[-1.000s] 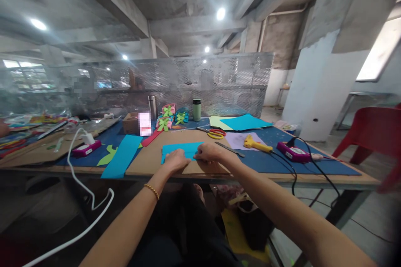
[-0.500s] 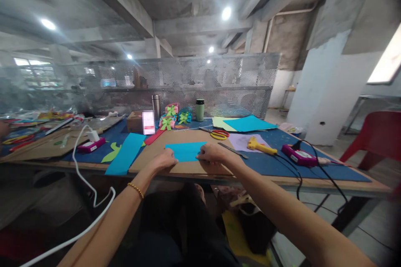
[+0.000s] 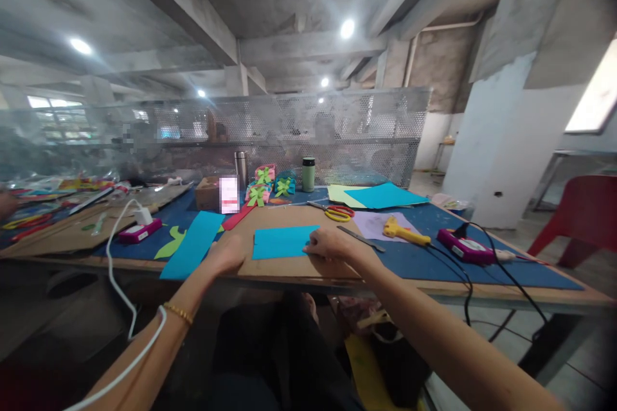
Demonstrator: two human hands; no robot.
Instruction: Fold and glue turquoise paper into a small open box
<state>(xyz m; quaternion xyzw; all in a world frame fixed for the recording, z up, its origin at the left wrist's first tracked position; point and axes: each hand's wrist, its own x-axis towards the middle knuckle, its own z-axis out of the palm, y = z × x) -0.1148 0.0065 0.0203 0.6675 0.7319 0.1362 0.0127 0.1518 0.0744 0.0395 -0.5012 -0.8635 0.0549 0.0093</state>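
Observation:
A blue sheet of paper (image 3: 284, 242) lies on brown cardboard (image 3: 258, 215) in front of me. My right hand (image 3: 330, 243) is closed at its right edge, fingertips pinching the paper there. To the left, my left hand (image 3: 227, 252) is apart from that sheet, over the cardboard beside a longer blue paper strip (image 3: 193, 244). Its fingers are smeared, so whether they touch the strip is unclear. A metal ruler or blade (image 3: 361, 239) lies just right of my right hand. Scissors (image 3: 337, 213) with red and yellow handles rest behind the sheet.
On the right are a yellow glue gun (image 3: 407, 231) on lilac paper, a purple power box (image 3: 465, 247) with cables, and blue sheets (image 3: 385, 196). Bow-topped boxes (image 3: 260, 192), a green bottle (image 3: 308, 174) and a steel flask (image 3: 240, 169) stand behind. A white cable (image 3: 110, 257) hangs at left.
My left hand has let go of the blue sheet's left side and moved left toward the longer strip. My right hand stays at the sheet's right edge. The view has shifted slightly.

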